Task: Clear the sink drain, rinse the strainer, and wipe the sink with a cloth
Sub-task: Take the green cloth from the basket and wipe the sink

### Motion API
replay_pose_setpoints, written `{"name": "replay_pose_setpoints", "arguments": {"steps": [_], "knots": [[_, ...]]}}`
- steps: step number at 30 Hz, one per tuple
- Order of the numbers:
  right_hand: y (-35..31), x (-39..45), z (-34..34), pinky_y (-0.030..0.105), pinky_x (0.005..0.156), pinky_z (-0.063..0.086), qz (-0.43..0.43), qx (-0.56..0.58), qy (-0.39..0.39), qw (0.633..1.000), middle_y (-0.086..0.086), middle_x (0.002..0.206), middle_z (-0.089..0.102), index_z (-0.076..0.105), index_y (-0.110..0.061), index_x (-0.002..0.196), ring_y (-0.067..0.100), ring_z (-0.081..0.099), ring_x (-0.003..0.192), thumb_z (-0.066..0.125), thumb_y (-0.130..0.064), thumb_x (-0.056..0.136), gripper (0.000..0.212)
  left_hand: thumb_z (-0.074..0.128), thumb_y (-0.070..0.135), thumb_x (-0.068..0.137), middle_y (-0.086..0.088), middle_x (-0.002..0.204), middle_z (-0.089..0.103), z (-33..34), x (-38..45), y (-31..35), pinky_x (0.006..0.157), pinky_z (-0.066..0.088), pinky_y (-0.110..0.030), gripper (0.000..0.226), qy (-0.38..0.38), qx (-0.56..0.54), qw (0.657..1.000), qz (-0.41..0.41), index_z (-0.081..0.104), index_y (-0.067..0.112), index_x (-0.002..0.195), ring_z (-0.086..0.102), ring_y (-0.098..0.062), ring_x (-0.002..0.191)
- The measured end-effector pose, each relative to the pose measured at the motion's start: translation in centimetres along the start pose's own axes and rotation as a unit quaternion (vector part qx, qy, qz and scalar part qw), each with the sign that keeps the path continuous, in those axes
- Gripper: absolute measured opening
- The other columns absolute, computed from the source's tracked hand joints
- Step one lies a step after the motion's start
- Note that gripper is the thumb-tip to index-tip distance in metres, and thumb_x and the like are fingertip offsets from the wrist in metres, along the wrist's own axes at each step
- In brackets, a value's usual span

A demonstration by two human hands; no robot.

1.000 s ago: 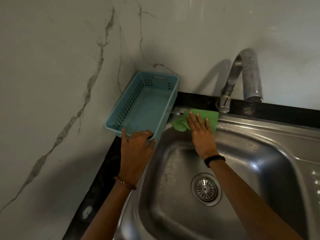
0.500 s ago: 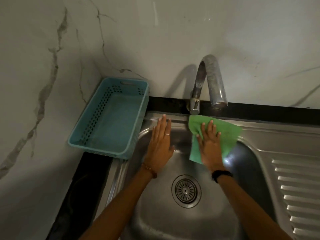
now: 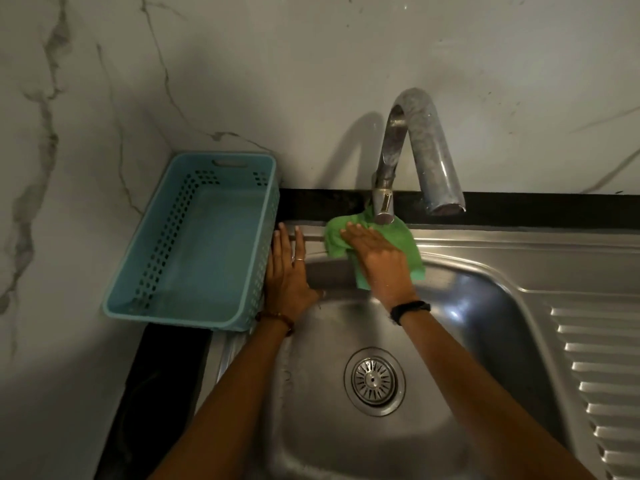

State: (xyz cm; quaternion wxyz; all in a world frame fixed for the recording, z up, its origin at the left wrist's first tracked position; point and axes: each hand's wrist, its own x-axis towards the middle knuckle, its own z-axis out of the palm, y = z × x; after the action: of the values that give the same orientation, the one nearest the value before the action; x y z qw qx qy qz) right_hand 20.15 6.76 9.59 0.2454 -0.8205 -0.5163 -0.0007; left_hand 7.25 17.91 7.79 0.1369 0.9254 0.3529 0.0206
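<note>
While the wiping step was in hand, the green cloth (image 3: 377, 244) was pressed flat under the right hand (image 3: 381, 261) on the sink's (image 3: 519, 258) back rim, just at the foot of the faucet (image 3: 412, 147), with one corner bunched against the faucet base and another hanging over the basin's back wall. The right hand was spread open, palm down, fingers extended; nothing was gripped, the cloth being held only by pressure. The left hand (image 3: 287, 271) was likewise laid open and flat on the rim's back-left corner, touching the side of the blue basket (image 3: 145, 271) that stood on the counter (image 3: 166, 393) in the corner by the walls. It was judged to serve as a brace.

The strainer (image 3: 374, 381) was seated in the drain at the middle of the basin floor and looked clear, so the earlier steps were taken as done.

For the step to be done well, even palm pressure would be needed, and the bunched corner should be worked around the faucet base, where grime is apt to gather. Overlapping strokes along the rim, then down the walls toward the drain, were thought best. The ribbed drainboard (image 3: 602, 375) at the right edge would call for strokes along the grooves. Whether the cloth was wet could not be told.
</note>
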Motion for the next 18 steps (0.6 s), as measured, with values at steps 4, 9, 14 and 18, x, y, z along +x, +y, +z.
{"name": "replay_pose_setpoints", "arguments": {"steps": [4,9,14,18], "knots": [[4.2,-3.2,-3.2,0.042,0.109,0.039,0.095,-0.032,-0.01,0.995,0.015,0.14,0.049,0.05,-0.01,0.132,0.031,0.049,0.128,0.053,0.008,0.083,0.051,0.076,0.05,0.062,-0.017,0.153,-0.023,-0.4,0.1,0.0,0.11,-0.015,-0.034,0.129,-0.038,0.0,0.999,0.005,-0.029,0.024,0.132,-0.021,-0.031,0.141],[9.2,-6.7,-7.8,0.046,0.091,0.048,0.256,-0.056,0.043,0.964,0.018,0.139,0.05,0.051,-0.008,0.131,0.04,0.059,0.112,0.049,0.009,0.085,0.05,0.077,0.049,0.062,-0.018,0.15,-0.03,-0.6,0.4,0.0,0.113,-0.013,-0.042,0.133,-0.083,0.008,0.997,0.0,-0.029,0.019,0.138,-0.026,-0.033,0.139],[6.0,-5.5,-5.3,0.047,0.091,0.048,0.265,-0.013,0.03,0.964,0.015,0.144,0.044,0.046,-0.011,0.135,0.041,0.062,0.103,0.043,0.008,0.09,0.049,0.078,0.046,0.061,-0.018,0.149,-0.031,-0.3,0.6,0.0,0.113,-0.011,-0.047,0.134,-0.088,0.016,0.996,-0.003,-0.026,0.017,0.141,-0.027,-0.035,0.138],[0.0,-2.5,-1.1,0.039,0.109,0.039,0.173,0.023,-0.028,0.984,0.009,0.154,0.028,0.04,-0.016,0.139,0.029,0.043,0.133,0.045,0.009,0.088,0.057,0.076,0.045,0.064,-0.019,0.15,-0.03,-0.1,0.8,-0.1,0.112,-0.012,-0.048,0.13,-0.085,0.047,0.995,-0.006,-0.024,0.017,0.142,-0.025,-0.036,0.139]]}}
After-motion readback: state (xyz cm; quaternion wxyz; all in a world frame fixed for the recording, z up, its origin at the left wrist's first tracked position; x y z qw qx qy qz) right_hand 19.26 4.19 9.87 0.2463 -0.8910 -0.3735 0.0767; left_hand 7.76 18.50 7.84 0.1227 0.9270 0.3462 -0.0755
